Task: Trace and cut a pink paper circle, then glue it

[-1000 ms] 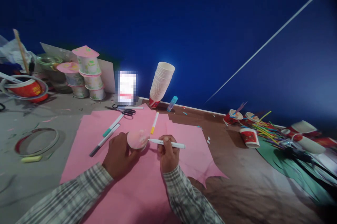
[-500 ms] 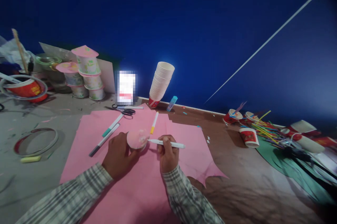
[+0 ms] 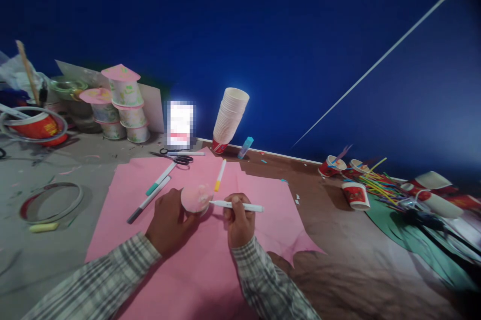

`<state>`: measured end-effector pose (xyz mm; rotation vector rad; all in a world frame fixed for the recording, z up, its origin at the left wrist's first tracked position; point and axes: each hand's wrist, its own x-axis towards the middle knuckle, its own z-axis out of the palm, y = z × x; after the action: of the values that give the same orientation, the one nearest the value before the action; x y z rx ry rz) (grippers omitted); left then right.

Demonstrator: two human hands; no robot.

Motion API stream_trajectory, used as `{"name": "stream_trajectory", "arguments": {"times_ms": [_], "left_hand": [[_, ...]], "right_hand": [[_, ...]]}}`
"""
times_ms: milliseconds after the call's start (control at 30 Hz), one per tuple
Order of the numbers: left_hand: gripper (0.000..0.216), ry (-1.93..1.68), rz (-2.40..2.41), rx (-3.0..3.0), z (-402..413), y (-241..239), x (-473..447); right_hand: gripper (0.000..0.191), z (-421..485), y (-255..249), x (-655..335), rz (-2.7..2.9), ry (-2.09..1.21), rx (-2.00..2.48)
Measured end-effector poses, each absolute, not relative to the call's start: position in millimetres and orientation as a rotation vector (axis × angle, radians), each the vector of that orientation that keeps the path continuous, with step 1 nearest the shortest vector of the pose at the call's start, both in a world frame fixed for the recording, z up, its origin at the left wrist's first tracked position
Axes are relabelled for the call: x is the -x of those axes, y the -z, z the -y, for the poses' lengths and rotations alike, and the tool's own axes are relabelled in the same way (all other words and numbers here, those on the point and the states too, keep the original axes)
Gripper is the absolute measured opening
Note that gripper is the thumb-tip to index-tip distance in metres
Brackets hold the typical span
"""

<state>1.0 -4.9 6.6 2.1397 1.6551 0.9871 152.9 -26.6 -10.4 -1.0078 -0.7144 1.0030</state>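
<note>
My left hand [image 3: 171, 222] is closed around the side of a small paper cup [image 3: 194, 200] whose round pink face, with pale marks on it, is turned up toward me. Between the thumb and fingers of my right hand [image 3: 239, 220] is a white marker pen [image 3: 250, 207]. Its tip points left and meets, or nearly meets, the cup's right edge. Both hands are over layered pink paper sheets [image 3: 150, 280]. Beyond them on the paper lie a yellow-tipped marker [image 3: 220, 175], a grey-ended marker [image 3: 148, 201] and a teal-ended marker [image 3: 161, 179].
Black scissors [image 3: 182, 160] lie behind the markers. A leaning stack of paper cups [image 3: 231, 117] and a glue stick [image 3: 246, 147] stand near the blue wall. Decorated cup towers [image 3: 131, 104] stand at left, a tape roll [image 3: 52, 203] nearer. Coloured straws [image 3: 381, 187] and red cups [image 3: 355, 196] lie right.
Very little differs. The marker's tip has shifted slightly left along the cup's edge; both hands keep their holds and places.
</note>
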Motion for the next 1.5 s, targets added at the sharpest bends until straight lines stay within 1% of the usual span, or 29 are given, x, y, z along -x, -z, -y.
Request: {"name": "stream_trajectory", "arguments": {"times_ms": [200, 400, 667, 1000, 1133, 1233, 1333, 1400, 1500], "left_hand": [[0.024, -0.982, -1.657, -2.137, 6, -9, -2], [0.028, -1.007, -1.657, -2.142, 5, -7, -2], [0.026, -0.983, -1.672, -2.14, 5, -5, -2], [0.025, -1.003, -1.681, -2.133, 3, -3, 1], [0.022, -1.088, -1.679, -2.054, 2, -2, 2], [0.02, -1.165, -1.611, -1.959, 1, -2, 2], [0.024, -1.205, -1.534, -1.85, 1, -2, 3], [0.027, -1.208, -1.474, -1.776, 2, -3, 4], [0.026, -1.22, -1.393, -1.654, 4, -3, 4]], "right_hand": [[0.023, 26, 11, -153, 0.714, -1.002, 1.006], [0.022, 24, 11, -153, 0.702, -0.977, 1.003], [0.022, 26, 12, -153, 0.685, -0.998, 0.989], [0.02, 20, 8, -156, 0.57, -0.939, 0.944], [0.023, 16, 6, -159, 0.541, -0.922, 0.95], [0.033, 16, 6, -159, 0.559, -0.893, 0.996], [0.04, 18, 6, -158, 0.628, -0.852, 1.064], [0.038, 19, 5, -156, 0.686, -0.827, 1.091], [0.031, 23, 3, -154, 0.787, -0.807, 1.099]]}}
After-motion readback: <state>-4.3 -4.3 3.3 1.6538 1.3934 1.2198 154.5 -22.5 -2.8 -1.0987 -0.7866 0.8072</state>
